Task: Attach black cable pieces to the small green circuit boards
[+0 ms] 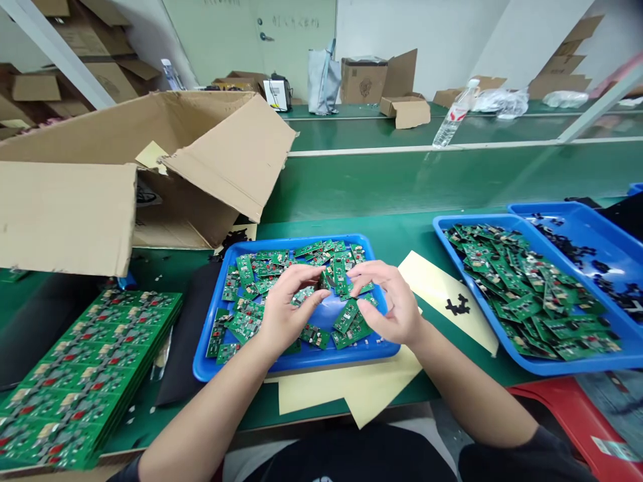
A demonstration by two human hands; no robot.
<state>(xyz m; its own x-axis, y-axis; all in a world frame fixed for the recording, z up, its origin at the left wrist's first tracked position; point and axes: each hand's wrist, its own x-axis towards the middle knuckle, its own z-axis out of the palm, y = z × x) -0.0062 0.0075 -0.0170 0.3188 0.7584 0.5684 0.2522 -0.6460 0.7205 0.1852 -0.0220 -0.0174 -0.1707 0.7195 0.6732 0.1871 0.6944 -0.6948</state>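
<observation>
Above a blue tray (207, 341), my left hand (289, 304) pinches a small green circuit board (327, 278) between thumb and fingertips. My right hand (394, 304) hovers just to its right, with curved fingers and the thumb held apart from them. I make out nothing held in it. Under both hands, loose green circuit boards (246, 325) with small red and pale parts lie scattered in the tray. The palm sides of both hands are partly hidden.
Uncut board panels (85, 375) are stacked at the left. An open cardboard box (65, 214) stands behind them. To the right are yellowish paper (426, 284) with small black pieces (458, 305), a board-filled blue tray (527, 358), and another tray (603, 231). A water bottle (455, 115) stands behind.
</observation>
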